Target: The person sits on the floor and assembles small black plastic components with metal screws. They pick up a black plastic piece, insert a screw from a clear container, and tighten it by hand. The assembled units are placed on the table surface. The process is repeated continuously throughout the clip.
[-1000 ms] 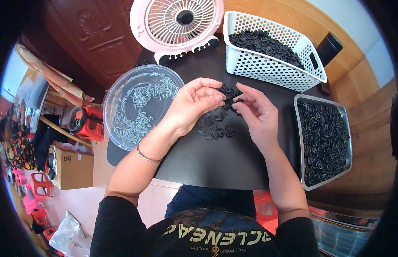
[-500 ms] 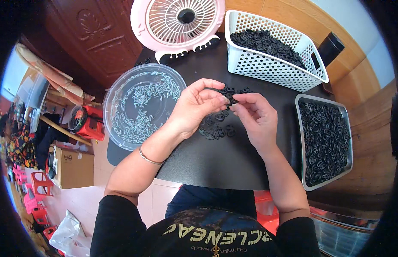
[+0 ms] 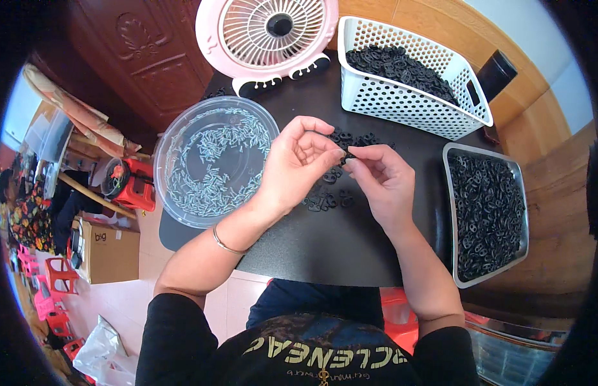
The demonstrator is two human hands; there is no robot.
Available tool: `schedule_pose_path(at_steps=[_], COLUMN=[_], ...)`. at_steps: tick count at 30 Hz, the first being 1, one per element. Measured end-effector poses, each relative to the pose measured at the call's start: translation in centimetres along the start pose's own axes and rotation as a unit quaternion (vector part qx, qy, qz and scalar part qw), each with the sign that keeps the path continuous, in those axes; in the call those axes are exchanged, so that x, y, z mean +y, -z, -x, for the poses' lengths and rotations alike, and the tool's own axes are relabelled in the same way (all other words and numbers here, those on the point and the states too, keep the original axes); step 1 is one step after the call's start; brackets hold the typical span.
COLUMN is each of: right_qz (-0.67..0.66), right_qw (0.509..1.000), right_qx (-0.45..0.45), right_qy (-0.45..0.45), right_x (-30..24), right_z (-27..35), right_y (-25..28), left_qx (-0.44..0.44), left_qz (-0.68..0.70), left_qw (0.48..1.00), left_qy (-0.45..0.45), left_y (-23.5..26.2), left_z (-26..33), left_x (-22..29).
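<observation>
My left hand [image 3: 294,168] and my right hand [image 3: 388,183] meet over the dark table, thumbs and index fingers pinched together. Between the fingertips sits a small black plastic piece [image 3: 348,158], mostly covered by them. More loose black pieces [image 3: 321,199] lie on the table below and behind my hands, some with rounded openings. Left of my left hand, a round clear plastic tub [image 3: 162,193] holds many small silvery-green pins [image 3: 212,143]. My left wrist wears a thin bracelet.
A white perforated basket [image 3: 402,116] of black pieces stands at the back right. Near my right arm is a metal tray [image 3: 451,212] full of similar pieces. A pink fan [image 3: 205,38] stands behind the tub. At far left are a cardboard box [image 3: 112,254] and a seated person [image 3: 32,215].
The fingers of my left hand have curled in a little more. Both hands stay in almost the same place, still pinching the small black piece.
</observation>
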State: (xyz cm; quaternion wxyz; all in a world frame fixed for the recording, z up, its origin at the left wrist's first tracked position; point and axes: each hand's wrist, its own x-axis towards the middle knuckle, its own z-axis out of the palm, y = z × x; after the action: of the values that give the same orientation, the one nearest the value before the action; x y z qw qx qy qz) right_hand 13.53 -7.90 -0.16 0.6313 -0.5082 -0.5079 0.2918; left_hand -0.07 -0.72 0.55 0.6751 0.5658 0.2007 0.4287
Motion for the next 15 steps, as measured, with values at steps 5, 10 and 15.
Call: schedule_pose_path(at_steps=[5, 10, 15], right_qz=[-0.12, -0.146, -0.126], right_qw=[0.989, 0.985, 0.99], right_qx=[-0.029, -0.029, -0.024], right_qy=[-0.084, -0.085, -0.062], right_x=[-0.41, -0.24, 0.14], right_z=[-0.13, -0.25, -0.26], right_y=[0.24, 0.27, 0.32], left_qx=[0.008, -0.024, -0.049], left_qz=[-0.184, -0.064, -0.091], left_qw=[0.975, 0.996, 0.995], left_qy=[-0.128, -0.063, 0.011], left_y=[-0.42, -0.27, 0.33], left_z=[0.53, 0.07, -0.15], left_x=[0.08, 0.16, 0.15])
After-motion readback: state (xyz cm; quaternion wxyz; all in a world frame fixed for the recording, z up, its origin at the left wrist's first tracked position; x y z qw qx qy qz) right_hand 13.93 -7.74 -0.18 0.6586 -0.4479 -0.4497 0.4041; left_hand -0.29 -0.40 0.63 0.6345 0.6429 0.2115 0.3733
